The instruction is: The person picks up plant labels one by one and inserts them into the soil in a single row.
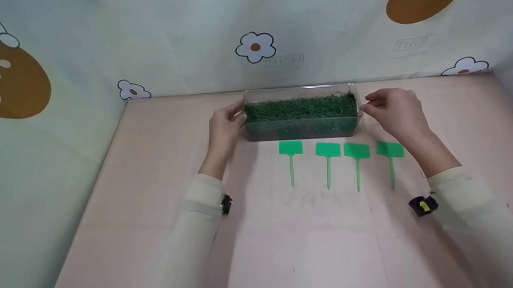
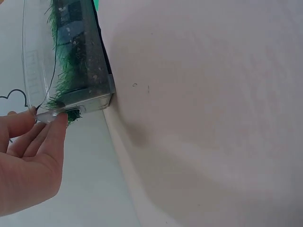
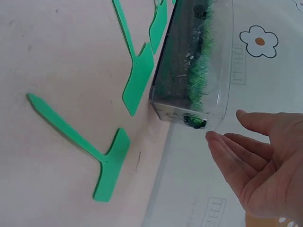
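A clear plastic box (image 1: 299, 130) with green artificial grass (image 1: 300, 108) inside stands near the back of the table. My left hand (image 1: 225, 130) is at its left end; in the left wrist view that hand (image 2: 35, 161) pinches the rim of the end wall between thumb and fingers. Beside the right end is my right hand (image 1: 397, 110). In the right wrist view this hand (image 3: 265, 165) has its thumb and fingers spread apart, fingertips close to the box's end; whether they touch it I cannot tell. Several green T-shaped plant labels (image 1: 290, 148) lie in front of the box.
A pale cloth wall (image 1: 189, 42) with printed flowers and brown spotted shapes rises right behind the box. The pink table top (image 1: 297, 243) extends toward me. A small black device (image 1: 423, 205) sits at my right wrist, another (image 1: 226, 204) at my left.
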Demonstrator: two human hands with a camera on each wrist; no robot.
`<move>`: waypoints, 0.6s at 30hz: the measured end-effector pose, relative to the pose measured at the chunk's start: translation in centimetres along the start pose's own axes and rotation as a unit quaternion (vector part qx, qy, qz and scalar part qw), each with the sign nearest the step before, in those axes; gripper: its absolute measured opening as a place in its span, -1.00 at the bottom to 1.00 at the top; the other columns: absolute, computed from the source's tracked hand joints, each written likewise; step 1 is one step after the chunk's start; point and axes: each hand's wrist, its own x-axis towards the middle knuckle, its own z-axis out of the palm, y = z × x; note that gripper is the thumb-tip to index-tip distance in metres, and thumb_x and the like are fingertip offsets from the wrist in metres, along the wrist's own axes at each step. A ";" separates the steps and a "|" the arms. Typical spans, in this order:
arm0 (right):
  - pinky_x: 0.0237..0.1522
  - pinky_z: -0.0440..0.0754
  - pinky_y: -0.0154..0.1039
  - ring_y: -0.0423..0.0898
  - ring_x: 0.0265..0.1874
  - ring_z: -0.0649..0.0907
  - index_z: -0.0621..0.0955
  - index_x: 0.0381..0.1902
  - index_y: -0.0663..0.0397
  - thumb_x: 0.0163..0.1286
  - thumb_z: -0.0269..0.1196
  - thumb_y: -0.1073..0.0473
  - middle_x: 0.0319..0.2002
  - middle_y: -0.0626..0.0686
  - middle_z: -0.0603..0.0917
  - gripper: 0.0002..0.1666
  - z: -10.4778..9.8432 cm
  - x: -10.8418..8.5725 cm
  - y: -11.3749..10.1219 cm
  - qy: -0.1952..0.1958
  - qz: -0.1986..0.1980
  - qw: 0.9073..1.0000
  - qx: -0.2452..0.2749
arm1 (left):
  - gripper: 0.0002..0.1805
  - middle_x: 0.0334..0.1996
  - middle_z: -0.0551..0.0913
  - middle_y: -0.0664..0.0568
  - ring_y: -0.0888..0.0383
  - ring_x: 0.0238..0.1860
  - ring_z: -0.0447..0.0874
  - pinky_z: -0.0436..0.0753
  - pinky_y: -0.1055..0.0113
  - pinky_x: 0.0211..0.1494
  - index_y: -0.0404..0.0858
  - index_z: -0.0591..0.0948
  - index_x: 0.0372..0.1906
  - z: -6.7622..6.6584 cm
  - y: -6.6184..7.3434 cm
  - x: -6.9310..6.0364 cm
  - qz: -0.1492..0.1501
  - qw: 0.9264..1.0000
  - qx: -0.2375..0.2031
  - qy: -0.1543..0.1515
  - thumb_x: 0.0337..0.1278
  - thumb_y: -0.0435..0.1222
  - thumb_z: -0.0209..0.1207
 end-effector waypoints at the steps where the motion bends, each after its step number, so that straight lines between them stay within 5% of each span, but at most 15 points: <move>1: -0.17 0.72 0.08 0.23 -0.05 0.74 0.63 0.14 0.28 0.45 0.24 0.10 -0.04 0.34 0.74 -0.57 0.0 -0.1 -0.2 0.011 -0.007 1.000 -0.005 | -0.51 0.40 0.48 -0.01 0.10 0.36 0.52 0.61 0.42 0.27 -0.18 0.45 0.40 0.0 -0.1 0.0 -0.002 1.000 -0.006 0.001 0.43 -0.39 0.09; 7: -0.10 0.66 0.17 0.23 -0.08 0.73 0.64 0.11 0.24 0.44 0.24 0.11 -0.08 0.31 0.74 -0.61 -0.3 -0.7 -1.5 0.046 -0.025 0.998 -0.016 | -0.52 0.41 0.47 -0.01 0.09 0.35 0.53 0.60 0.39 0.29 -0.18 0.46 0.40 0.1 -0.2 0.1 -0.006 1.000 -0.015 -0.002 0.43 -0.40 0.08; 18: -0.07 0.66 0.18 0.18 -0.06 0.72 0.68 0.04 0.19 0.42 0.29 0.09 -0.06 0.27 0.75 -0.65 0.3 -1.6 -3.9 0.010 -0.051 0.999 0.006 | -0.51 0.41 0.47 -0.02 0.07 0.37 0.51 0.58 0.37 0.33 -0.19 0.45 0.40 -0.4 -0.4 0.2 0.003 1.000 -0.024 -0.014 0.42 -0.40 0.09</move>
